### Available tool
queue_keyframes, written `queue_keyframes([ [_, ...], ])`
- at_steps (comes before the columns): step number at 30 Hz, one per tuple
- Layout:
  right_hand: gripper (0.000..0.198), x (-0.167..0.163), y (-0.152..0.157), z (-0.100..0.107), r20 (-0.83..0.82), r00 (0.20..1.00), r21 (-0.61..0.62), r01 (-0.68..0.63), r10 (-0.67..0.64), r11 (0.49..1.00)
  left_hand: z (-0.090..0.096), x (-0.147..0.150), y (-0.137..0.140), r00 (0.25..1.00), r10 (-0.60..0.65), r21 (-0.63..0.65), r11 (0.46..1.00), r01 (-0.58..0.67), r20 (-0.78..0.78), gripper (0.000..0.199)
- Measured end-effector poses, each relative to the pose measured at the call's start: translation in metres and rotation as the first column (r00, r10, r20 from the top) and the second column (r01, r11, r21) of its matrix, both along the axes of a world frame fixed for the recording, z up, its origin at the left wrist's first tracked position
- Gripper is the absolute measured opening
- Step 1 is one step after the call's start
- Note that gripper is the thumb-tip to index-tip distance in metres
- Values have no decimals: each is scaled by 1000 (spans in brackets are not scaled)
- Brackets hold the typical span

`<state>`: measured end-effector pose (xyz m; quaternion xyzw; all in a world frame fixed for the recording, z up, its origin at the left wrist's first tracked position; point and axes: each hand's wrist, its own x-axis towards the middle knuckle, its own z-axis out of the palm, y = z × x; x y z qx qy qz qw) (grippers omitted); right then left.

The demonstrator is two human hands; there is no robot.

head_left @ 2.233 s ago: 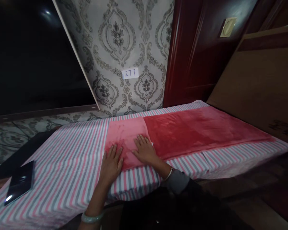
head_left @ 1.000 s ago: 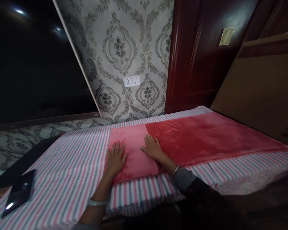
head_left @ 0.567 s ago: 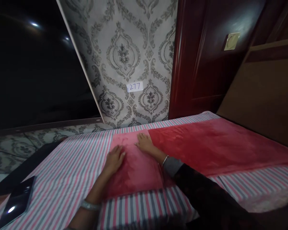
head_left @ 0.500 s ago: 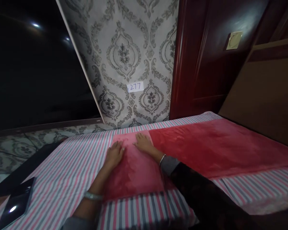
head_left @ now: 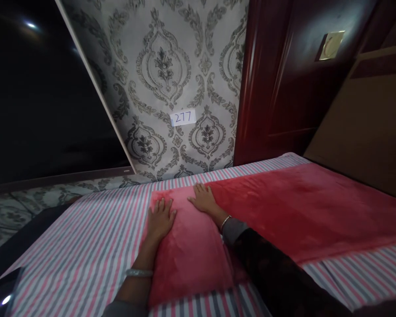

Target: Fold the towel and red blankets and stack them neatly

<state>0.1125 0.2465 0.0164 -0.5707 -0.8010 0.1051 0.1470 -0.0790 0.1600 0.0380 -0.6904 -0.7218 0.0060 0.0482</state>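
Observation:
A red and pink plush cloth lies across a striped sheet, with a folded-over section at its left end. My left hand rests flat on the left edge of that section, fingers spread. On its far right part lies my right hand, palm down with fingers stretched out. Neither hand grips the cloth. A bracelet circles each wrist.
The pink, white and grey striped sheet covers the surface beneath. A dark screen stands at the left, and a shiny black object lies near left. Behind are patterned wallpaper with a "277" label and a dark red wood panel.
My right hand has shifted slightly right over the folded cloth. The left hand lies flatter, with its fingers more spread. The view has tilted and moved a little closer.

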Motion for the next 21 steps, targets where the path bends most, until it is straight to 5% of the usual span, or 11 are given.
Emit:
queue_keyframes([
  [8, 72, 21, -9, 24, 75, 990, -107, 125, -117, 986, -3, 2, 2, 1000, -20, 32, 999, 19, 12, 59],
  [15, 77, 24, -89, 13, 98, 980, 48, -177, 172, 983, 1, 2, 1, 999, -22, 37, 999, 20, 39, 60],
  [21, 77, 33, -105, 3, 30, 994, 15, -102, 101, 995, 2, 2, 5, 1000, -20, 39, 999, 19, 18, 60],
])
